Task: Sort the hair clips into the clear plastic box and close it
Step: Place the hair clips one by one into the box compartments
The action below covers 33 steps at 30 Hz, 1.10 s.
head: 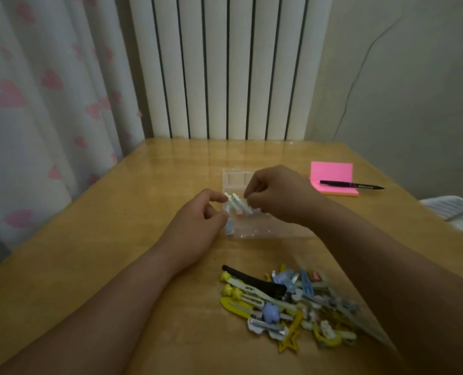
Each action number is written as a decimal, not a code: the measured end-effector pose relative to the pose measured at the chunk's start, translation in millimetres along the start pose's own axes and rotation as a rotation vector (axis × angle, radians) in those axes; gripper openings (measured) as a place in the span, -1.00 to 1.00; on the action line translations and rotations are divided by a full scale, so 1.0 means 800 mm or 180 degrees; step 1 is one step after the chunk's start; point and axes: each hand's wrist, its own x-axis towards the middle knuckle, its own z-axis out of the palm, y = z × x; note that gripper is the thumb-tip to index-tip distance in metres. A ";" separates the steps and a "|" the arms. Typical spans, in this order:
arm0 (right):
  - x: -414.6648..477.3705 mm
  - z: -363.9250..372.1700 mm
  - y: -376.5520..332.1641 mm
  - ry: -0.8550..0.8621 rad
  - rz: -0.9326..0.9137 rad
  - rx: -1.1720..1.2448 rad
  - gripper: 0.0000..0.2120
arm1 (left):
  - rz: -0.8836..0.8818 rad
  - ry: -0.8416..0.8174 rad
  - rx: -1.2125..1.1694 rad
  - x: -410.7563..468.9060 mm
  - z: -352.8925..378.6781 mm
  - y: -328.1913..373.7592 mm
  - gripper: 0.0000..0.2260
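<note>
A clear plastic box (248, 228) lies open on the wooden table, its lid (234, 177) raised at the far side. Over the box, my left hand (197, 226) and my right hand (281, 196) both pinch pale green hair clips (237, 203). A blue clip (229, 228) lies in the box's left end beside my left hand. Near the table's front, a pile of hair clips (292, 304) in yellow, blue, green and black lies partly on a clear bag.
A pink sticky-note pad (331, 175) with a black pen (350, 185) across it lies at the far right. White radiator panels (225, 66) and a heart-print curtain (49, 104) stand behind the table (116, 239). A white object (452, 209) sits off the right edge.
</note>
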 end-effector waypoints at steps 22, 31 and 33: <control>-0.042 -0.024 0.016 -0.0010 -0.0450 0.0437 -0.91 | -0.0052 0.0029 0.0072 -0.006 0.000 0.007 -0.82; -0.079 -0.056 0.017 -0.2186 -0.0500 -0.0712 -0.75 | -0.0134 0.0081 0.0143 -0.009 0.001 0.012 -0.82; -0.081 -0.052 0.013 -0.2216 -0.0461 -0.0849 -0.74 | -0.0131 0.0085 0.0161 -0.008 0.002 0.013 -0.82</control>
